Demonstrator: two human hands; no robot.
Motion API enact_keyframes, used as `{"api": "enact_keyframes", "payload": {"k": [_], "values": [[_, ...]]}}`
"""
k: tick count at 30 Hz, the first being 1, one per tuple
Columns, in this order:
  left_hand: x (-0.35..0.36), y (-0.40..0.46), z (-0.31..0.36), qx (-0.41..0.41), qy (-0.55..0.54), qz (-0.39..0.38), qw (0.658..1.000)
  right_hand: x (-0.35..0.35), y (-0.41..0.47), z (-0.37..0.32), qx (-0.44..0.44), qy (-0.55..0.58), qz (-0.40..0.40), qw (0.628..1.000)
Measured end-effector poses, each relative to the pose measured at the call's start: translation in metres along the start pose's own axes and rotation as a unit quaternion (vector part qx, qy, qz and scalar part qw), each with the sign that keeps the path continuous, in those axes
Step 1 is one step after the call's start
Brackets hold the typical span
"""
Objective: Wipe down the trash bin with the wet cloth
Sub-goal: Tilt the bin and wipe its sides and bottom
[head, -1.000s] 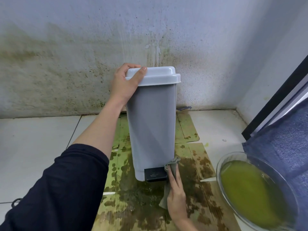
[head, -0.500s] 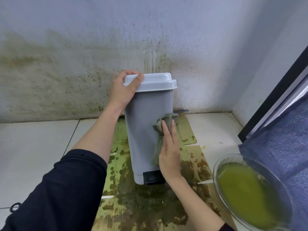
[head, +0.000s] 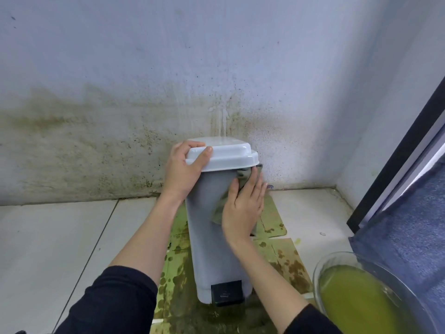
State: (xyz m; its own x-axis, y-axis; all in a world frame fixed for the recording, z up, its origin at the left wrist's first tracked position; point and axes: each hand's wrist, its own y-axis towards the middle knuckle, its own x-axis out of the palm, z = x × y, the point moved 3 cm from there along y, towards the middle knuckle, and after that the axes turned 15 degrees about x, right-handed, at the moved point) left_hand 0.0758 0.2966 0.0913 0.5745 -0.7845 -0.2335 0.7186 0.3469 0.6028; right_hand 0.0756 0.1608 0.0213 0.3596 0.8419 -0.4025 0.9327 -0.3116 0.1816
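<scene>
Head view: the trash bin (head: 212, 239) stands on stained cardboard (head: 273, 213) by the wall (head: 120, 68). The right hand (head: 243, 210), fingers flat, presses the wet cloth (head: 243, 176) under the lid (head: 226, 153); the left hand (head: 183, 172) grips the lid's corner. A hard stroke could tip the bin toward the nearby bowl (head: 317, 270).

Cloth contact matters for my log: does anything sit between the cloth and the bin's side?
Nothing visible. The right hand presses the cloth onto the trash bin just under its lid; the left hand grips the lid's other edge.
</scene>
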Motion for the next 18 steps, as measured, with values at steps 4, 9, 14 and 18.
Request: {"api": "enact_keyframes", "payload": {"k": [4,9,14,18], "values": [[-0.005,-0.006,0.001,-0.012,-0.009,-0.001,1.0,0.004,-0.022,-0.004,-0.068,0.009,0.081,0.994],[-0.009,-0.017,0.013,-0.026,-0.003,-0.013,1.0,-0.018,-0.04,0.018,-0.22,0.076,0.056,0.971],[-0.012,-0.037,0.024,-0.011,0.003,-0.021,1.0,-0.059,-0.044,-0.001,-0.168,0.262,0.056,0.949],[-0.018,-0.062,0.034,-0.014,-0.017,-0.029,0.999,-0.089,-0.042,-0.021,-0.161,0.276,0.11,0.941]]}}
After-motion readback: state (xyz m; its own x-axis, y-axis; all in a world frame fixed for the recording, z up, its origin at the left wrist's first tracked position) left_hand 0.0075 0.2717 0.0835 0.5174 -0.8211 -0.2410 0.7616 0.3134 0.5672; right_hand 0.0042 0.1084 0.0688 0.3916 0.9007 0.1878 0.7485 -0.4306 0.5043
